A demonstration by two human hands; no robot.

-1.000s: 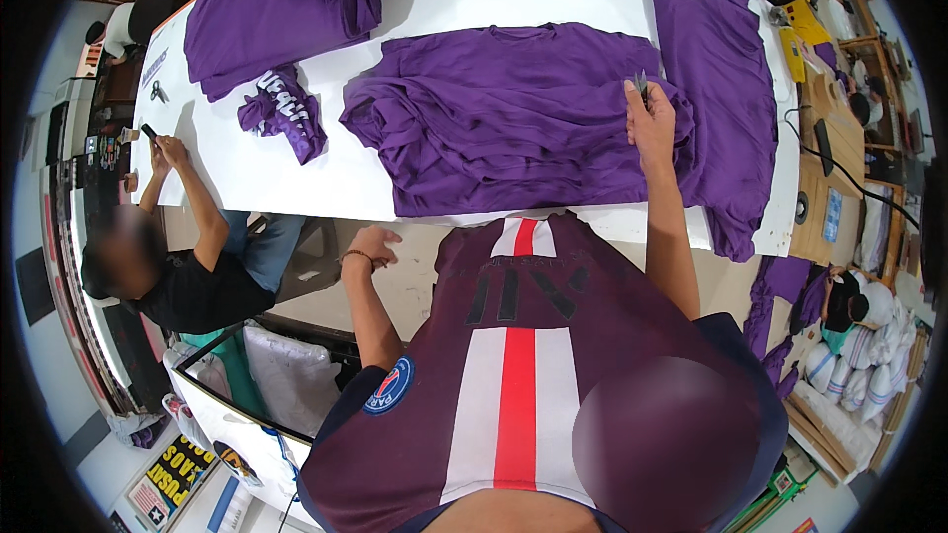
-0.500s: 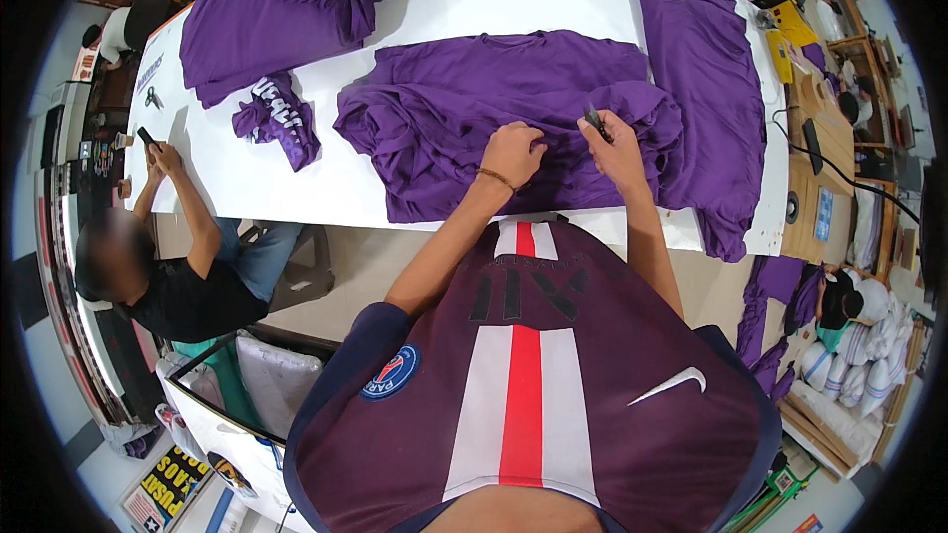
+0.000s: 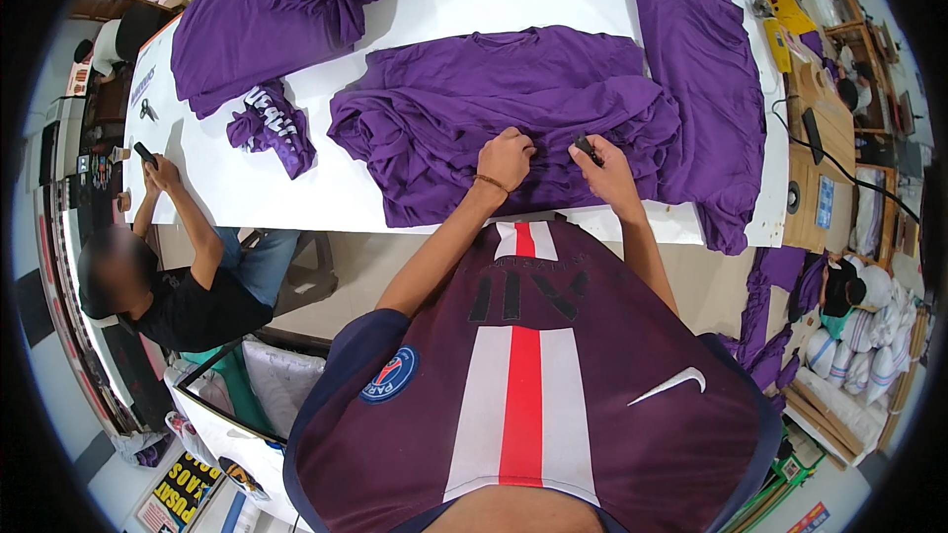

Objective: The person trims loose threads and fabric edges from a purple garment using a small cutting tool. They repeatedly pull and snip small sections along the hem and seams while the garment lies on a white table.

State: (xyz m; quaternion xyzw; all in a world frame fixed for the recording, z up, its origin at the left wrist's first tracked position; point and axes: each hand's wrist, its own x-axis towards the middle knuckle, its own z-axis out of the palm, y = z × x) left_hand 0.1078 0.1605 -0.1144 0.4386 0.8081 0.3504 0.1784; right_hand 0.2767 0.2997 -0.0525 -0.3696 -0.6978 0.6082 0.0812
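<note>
My left hand [image 3: 506,160] rests low on a rumpled heap of purple shirts [image 3: 513,74], its fingers curled closed on the fabric. Just to its right, my right hand [image 3: 604,166] grips a small black tool [image 3: 583,145], perhaps thread snips, over the same heap. A separate length of folded purple fabric [image 3: 706,109] lies at the right end of the white table [image 3: 425,0]. At the upper left are a larger purple pile [image 3: 267,25] and a small crumpled purple piece with white print [image 3: 269,128].
A co-worker [image 3: 178,281] sits at the left, holding a black phone. Small scissors [image 3: 148,111] lie by the left edge. A cardboard-covered bench with a black cable [image 3: 825,158] is at the right, above white sacks [image 3: 859,355]. An open white box [image 3: 247,434] stands lower left.
My left hand has risen from below the table edge onto the purple heap. My right hand, still holding the tool, has moved left and down over the fabric.
</note>
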